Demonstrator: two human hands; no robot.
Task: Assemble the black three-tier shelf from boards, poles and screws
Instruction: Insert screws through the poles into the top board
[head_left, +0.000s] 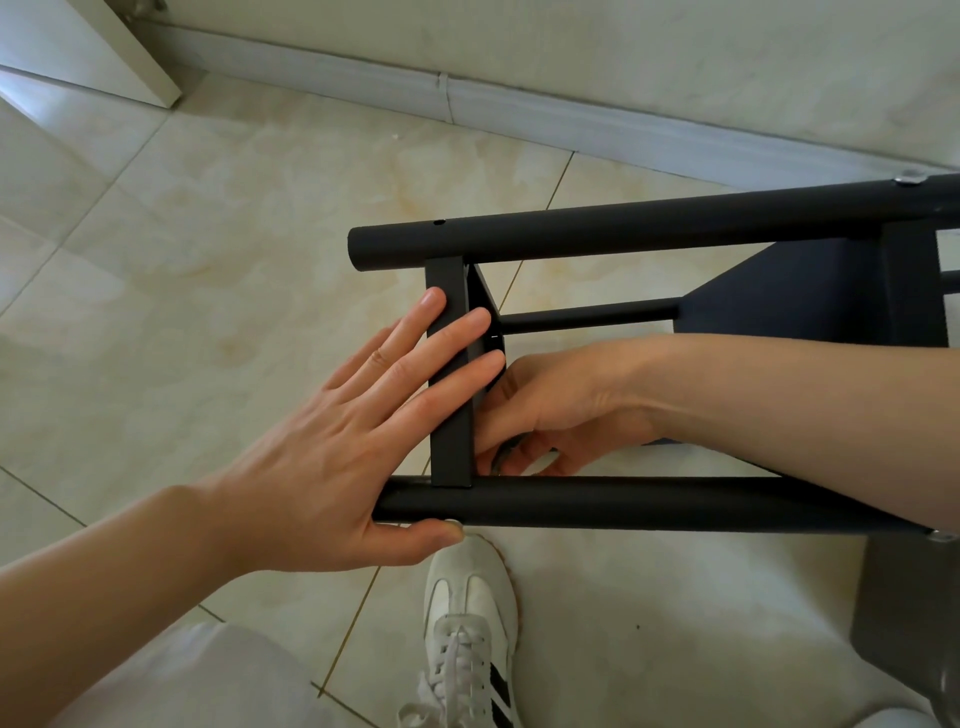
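Observation:
The black shelf frame lies on its side over the tiled floor. Its far pole (597, 231) and near pole (649, 501) run left to right, and a black end board (451, 441) stands between them at their left ends. My left hand (363, 431) lies flat with straight fingers across that board's outer face, thumb under the near pole. My right hand (535, 415) reaches in from the right behind the board, fingers curled by the board's lower corner on a small dark item I cannot make out. A second board (789, 296) sits further right.
A thinner back pole (587, 314) joins the two boards. Silver screw heads (911, 179) show at the poles' right ends. My white shoe (470, 623) stands just below the near pole. A baseboard and wall (519, 109) run along the far side, with a white door frame (130, 47) at top left.

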